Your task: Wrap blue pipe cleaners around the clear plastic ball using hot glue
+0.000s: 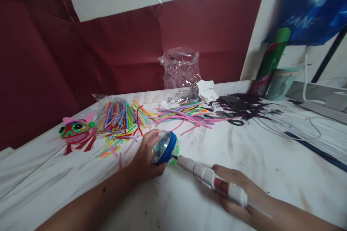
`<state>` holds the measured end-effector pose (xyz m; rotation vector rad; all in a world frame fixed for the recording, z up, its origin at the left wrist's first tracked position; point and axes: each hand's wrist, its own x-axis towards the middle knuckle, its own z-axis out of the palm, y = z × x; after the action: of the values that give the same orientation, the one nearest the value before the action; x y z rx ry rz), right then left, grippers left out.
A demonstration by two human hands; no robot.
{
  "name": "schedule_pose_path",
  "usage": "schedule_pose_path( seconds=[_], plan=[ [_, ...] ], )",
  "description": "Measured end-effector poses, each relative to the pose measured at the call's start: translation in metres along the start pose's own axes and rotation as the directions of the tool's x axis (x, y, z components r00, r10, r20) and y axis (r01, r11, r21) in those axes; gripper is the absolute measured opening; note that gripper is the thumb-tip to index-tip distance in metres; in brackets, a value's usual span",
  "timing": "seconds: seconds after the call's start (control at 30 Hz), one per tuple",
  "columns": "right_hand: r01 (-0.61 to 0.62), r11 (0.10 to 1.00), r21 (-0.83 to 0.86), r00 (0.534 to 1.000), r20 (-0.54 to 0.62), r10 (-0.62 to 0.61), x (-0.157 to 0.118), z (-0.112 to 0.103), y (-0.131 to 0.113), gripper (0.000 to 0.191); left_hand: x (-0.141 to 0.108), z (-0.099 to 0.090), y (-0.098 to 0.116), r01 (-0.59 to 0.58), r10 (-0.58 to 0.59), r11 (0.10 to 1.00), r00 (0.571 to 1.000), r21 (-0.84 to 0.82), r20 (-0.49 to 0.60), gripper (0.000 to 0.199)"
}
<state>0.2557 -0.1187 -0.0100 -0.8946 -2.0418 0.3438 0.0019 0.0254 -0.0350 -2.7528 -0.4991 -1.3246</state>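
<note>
My left hand [148,157] is wrapped round a clear plastic ball [160,147] that has a blue fuzzy band [168,148] about its middle and bright green on its far side. In my right hand [235,184] is a white hot glue gun [206,174] with a red-brown patch, a clear glue stick jutting from its back. The gun's dark nozzle tip is at the edge of the blue band; whether it touches I cannot tell. Left of the ball sits a pink and red pipe-cleaner creature [77,132] with black eyes and a green mask-like face.
Bundles of coloured pipe cleaners [116,115] and loose ones [184,115] lie behind my hands. Farther right are black-handled scissors [236,122], a dark phone [235,103], purple strands, a mint cup [283,83] and a laptop [325,103]. A clear bag [181,68] stands at the back.
</note>
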Motion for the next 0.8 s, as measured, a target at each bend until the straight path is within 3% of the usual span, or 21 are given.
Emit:
schedule_pose_path(
  seconds=[0.23, 0.6, 0.8],
  plan=[
    [0.006, 0.997, -0.078, 0.997, 0.072, -0.001, -0.0016, 0.0002, 0.0043, 0.015, 0.0007, 0.0007, -0.0006, -0.013, 0.013, 1.000, 1.000, -0.006, -0.003, 0.077],
    [0.029, 0.994, -0.108, 0.999, 0.030, -0.026, -0.0016, 0.0033, 0.0058, 0.016, 0.0038, -0.0009, 0.0024, -0.013, 0.013, 1.000, 1.000, 0.006, 0.002, 0.076],
    [0.013, 0.999, -0.031, 0.999, -0.042, -0.015, -0.0021, 0.0021, 0.0053, 0.018, 0.0025, -0.0008, 0.0014, 0.006, -0.006, 1.000, 1.000, 0.010, 0.014, 0.074]
  ],
)
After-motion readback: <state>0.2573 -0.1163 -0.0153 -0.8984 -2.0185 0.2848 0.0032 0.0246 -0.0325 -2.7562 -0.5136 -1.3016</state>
